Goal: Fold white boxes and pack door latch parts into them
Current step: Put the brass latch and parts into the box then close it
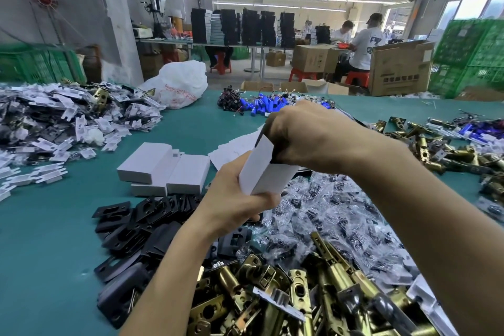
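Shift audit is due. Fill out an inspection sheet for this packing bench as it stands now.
Surface: teal table, largely covered with parts piles.
Job's things: white box held in air; closed white boxes left of it; flat box blanks behind; black plates, brass latches, bagged screws near the person.
Clutter: white cut-out pieces heaped far left; white plastic bag at the far edge.
Hands: left hand grips the box from below; right hand curled at its open top, its grip hidden.
Cables: thin wires on blue cells, far edge.
Surroundings: green crates, cardboard carton, seated workers behind.

No legible txt; bag [177,84] print too blurred
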A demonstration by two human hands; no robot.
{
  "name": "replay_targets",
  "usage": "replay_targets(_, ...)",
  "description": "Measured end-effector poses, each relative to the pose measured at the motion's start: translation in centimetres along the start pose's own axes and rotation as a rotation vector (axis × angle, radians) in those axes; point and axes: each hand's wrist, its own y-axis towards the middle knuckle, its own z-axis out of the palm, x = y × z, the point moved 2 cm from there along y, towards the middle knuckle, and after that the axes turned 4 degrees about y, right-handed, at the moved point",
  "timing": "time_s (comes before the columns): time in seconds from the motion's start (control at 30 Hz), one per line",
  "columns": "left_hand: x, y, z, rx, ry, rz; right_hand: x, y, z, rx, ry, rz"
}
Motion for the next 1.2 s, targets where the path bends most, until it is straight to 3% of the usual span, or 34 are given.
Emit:
replay_targets(0.1, -0.1, 0.1, -0.1, -0.035, -0.064, -0.029, -0.3, 0.1, 0.2, -0.091, 0.138, -0.015)
replay_targets(0.2, -0.1, 0.2, -0.6, -0.098, -0.170, -0.067, -1.0, -0.9, 0.0, -0.429, 0.391, -0.047)
replay_targets(0.27, -0.2, 0.1, -1.0, -0.155, -0.188, -0.093, -2.6, -2.1, 0.7, -0.614, 0.408, 0.052)
replay_targets(0.3, -0.2, 0.1, -1.2, -0.188, -0.189, -0.105, -3.8, -2.6, 1.6, -0.588, 0.358, 0.158)
replay_targets(0.33, -0.2, 0.1, -1.3, -0.218, -0.197, -0.111, -5.2, -3.2, 2.7, -0.450, 0.267, 0.292)
replay_targets(0.4, -0.1, 0.1, -1.5, -0.254, -0.247, -0.096, -7.7, -4.6, 5.6, -0.023, 0.089, 0.547)
replay_targets(0.47, -0.2, 0.1, -1.6, -0.251, -0.296, -0.071, -8.5, -5.9, 8.2, 0.299, 0.026, 0.672)
replay_targets(0.5, -0.3, 0.0, -1.6, -0.246, -0.303, -0.062, -8.6, -6.2, 9.2, 0.359, 0.032, 0.677)
replay_targets(0.7, 0.1, 0.0, -1.7, -0.225, -0.336, -0.111, -8.4, -5.8, 9.8, 0.193, 0.155, 0.603)
replay_targets(0.8, 0.3, 0.1, -1.5, -0.201, -0.295, -0.146, -7.1, -5.1, 6.2, -0.147, 0.292, 0.449)
replay_targets(0.87, 0.3, 0.1, -1.3, -0.172, -0.266, -0.144, -4.9, -4.7, 2.9, -0.464, 0.491, 0.263)
replay_targets(0.93, 0.3, 0.1, -1.1, -0.126, -0.254, -0.121, -2.5, -4.2, 0.2, -0.653, 0.631, 0.065)
replay_targets(1.03, 0.2, 0.0, -0.9, -0.058, -0.239, -0.094, -0.1, -3.1, -1.2, -0.642, 0.540, -0.062)
replay_targets(1.2, 0.1, 0.0, -0.6, -0.020, -0.300, -0.097, 1.0, -1.6, 0.5, -0.433, 0.484, 0.030)
